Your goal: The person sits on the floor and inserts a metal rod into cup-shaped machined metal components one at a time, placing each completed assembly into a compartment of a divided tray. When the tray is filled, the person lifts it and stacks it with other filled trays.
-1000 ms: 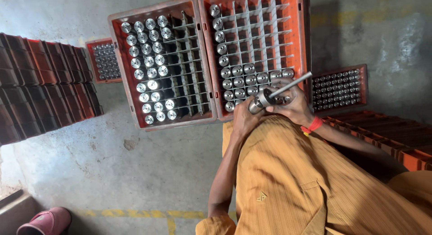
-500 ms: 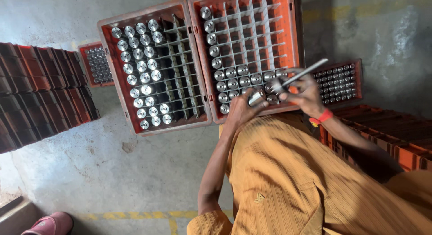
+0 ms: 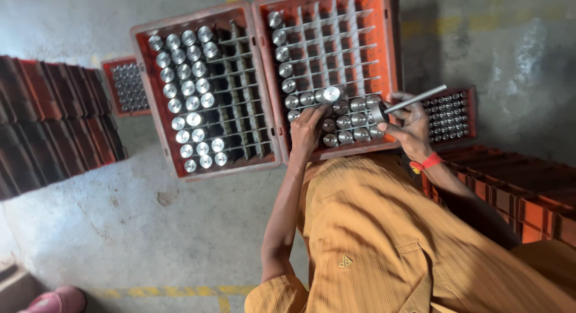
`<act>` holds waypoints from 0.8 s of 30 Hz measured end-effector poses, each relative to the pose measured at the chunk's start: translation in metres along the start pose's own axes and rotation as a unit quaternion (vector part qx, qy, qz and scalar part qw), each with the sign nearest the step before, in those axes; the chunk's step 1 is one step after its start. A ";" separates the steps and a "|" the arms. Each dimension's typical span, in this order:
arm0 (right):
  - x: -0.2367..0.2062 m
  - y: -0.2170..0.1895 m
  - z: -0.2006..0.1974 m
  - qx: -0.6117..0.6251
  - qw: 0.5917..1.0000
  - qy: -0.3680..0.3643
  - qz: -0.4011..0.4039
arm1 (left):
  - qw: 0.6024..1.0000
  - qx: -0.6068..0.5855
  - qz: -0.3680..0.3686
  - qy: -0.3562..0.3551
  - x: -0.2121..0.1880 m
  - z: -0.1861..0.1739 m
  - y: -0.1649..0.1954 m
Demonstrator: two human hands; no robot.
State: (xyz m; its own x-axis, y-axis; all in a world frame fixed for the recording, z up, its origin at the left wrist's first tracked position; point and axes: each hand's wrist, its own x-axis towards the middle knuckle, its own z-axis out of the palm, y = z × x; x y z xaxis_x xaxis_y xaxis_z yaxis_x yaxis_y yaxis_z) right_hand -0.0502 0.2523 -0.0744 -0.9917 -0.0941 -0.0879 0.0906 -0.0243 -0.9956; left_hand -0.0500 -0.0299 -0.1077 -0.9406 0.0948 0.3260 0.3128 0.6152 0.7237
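Over the right-hand orange crate my left hand lies palm down on the packed rows, fingers spread a little and resting on the tops of the metal cylinders; one cylinder stands proud of its neighbours at one o'clock from my fingertips, and I cannot tell whether any finger pinches it. My right hand sits at three o'clock from the left, curled shut around a grey metal rod whose free end points off toward two o'clock and whose near end carries a round steel part at the crate's edge.

To do this step well, I judge that the left hand should steady the seated pieces while the right keeps the rod's loaded end low over an open cell, so that the part drops square and does not tip against the dividers. Both forearms reach forward from the yellow shirt, the left elbow bent and tucked, the right wrist cocked outward with a red band on it.

At nine o'clock lies a second crate, its left columns filled. A smaller tray of parts sits at three o'clock, beyond the right hand.
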 end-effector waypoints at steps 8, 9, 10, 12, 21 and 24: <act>-0.006 -0.007 0.014 0.023 0.999 -0.035 0.034 | 0.912 0.245 -0.299 0.140 -0.074 -0.106 -0.054; -0.005 -0.009 0.017 0.014 0.998 -0.042 0.033 | 0.880 0.323 -0.321 0.137 -0.085 -0.115 -0.069; -0.004 -0.010 0.019 0.017 0.998 -0.051 0.033 | 0.842 0.399 -0.339 0.131 -0.094 -0.124 -0.082; -0.004 -0.011 0.026 0.024 0.997 -0.067 0.035 | 0.853 0.404 -0.276 0.181 -0.108 -0.137 -0.102; -0.014 -0.005 0.041 0.012 0.994 -0.094 0.046 | 0.869 0.335 -0.357 0.069 -0.095 -0.172 -0.107; -0.024 0.000 0.034 0.029 0.994 -0.080 0.070 | 0.890 0.290 -0.339 0.090 -0.095 -0.188 -0.087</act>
State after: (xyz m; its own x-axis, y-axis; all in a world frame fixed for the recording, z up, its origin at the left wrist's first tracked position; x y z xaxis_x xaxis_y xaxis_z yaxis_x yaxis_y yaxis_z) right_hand -0.0234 0.2209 -0.0713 -0.9419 -0.2585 -0.2145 0.2363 -0.0564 -0.9700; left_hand 0.0369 -0.2396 -0.0869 -0.8343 -0.5475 0.0646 -0.4889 0.7889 0.3722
